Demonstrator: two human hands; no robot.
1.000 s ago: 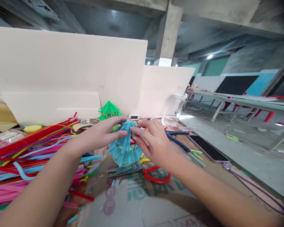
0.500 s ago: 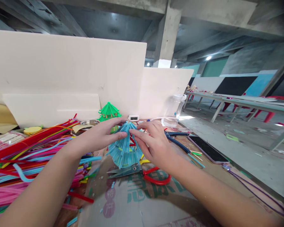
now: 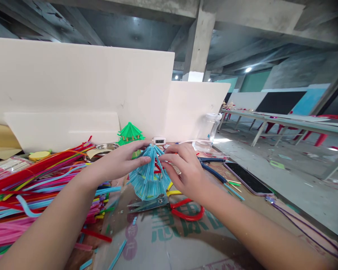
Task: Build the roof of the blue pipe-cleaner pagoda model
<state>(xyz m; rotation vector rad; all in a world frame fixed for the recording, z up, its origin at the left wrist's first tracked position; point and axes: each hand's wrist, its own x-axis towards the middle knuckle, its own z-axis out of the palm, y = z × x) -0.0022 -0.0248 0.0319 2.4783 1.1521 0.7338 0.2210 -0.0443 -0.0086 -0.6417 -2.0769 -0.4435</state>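
A small cone-shaped roof of blue straws (image 3: 148,176) stands upright on the cardboard sheet (image 3: 169,240), with red and yellow pieces showing inside it. My left hand (image 3: 121,159) grips its left side near the top, thumb in front and fingers behind. From the right, my right hand (image 3: 183,168) pinches straws near the peak with curled fingers. Red-handled scissors (image 3: 169,206) lie flat just in front of the cone's base.
A big heap of coloured straws (image 3: 30,187) covers the left of the table. A green straw pagoda (image 3: 130,133) and a small digital clock (image 3: 159,141) stand behind, before white foam boards (image 3: 81,82). A clear jar (image 3: 208,129), a phone (image 3: 246,176) and blue pliers (image 3: 214,168) sit right.
My right hand's fingers have curled in from a flatter reach and now pinch near the cone's top. A loose blue straw piece now lies on the cardboard at front. My left hand has stayed put.
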